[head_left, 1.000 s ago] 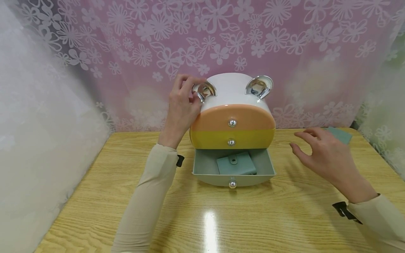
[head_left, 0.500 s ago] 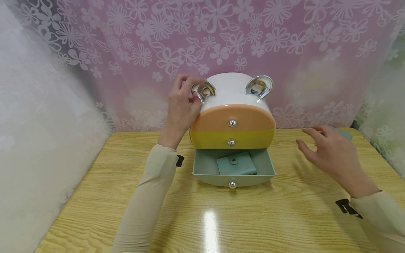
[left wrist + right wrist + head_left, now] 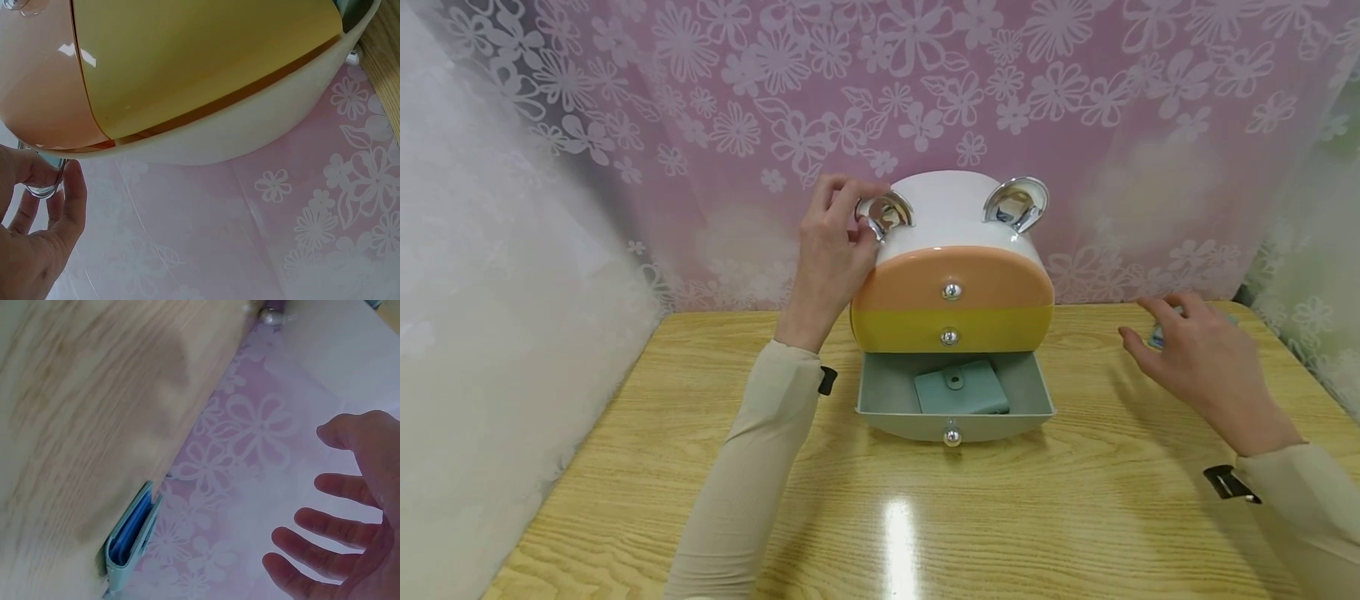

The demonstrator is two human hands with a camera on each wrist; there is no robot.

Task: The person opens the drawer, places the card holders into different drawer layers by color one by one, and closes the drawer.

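A small chest of drawers (image 3: 943,208) with a white top, orange and yellow drawer fronts and silver ears stands at the table's back. My left hand (image 3: 829,267) grips its left silver ear (image 3: 889,215) between thumb and fingers; the left wrist view shows this hold too. The lowest drawer (image 3: 910,427), pale green, is pulled out, with a teal snap wallet (image 3: 955,392) lying in it. My right hand (image 3: 1206,358), fingers spread and holding nothing, hovers over the table's right side. In the head view it partly hides a second teal wallet; in the right wrist view this wallet (image 3: 128,540) shows its blue inside, apart from the fingers.
The wooden table (image 3: 1000,525) ends at the back against a pink flowered curtain (image 3: 737,150). Pale curtains hang at the left and right sides. The upper two drawers, with round silver knobs (image 3: 951,292), are closed.
My right hand has moved right and slightly back, covering more of the second wallet. The left hand keeps its grip on the ear; the chest and drawer look unchanged.
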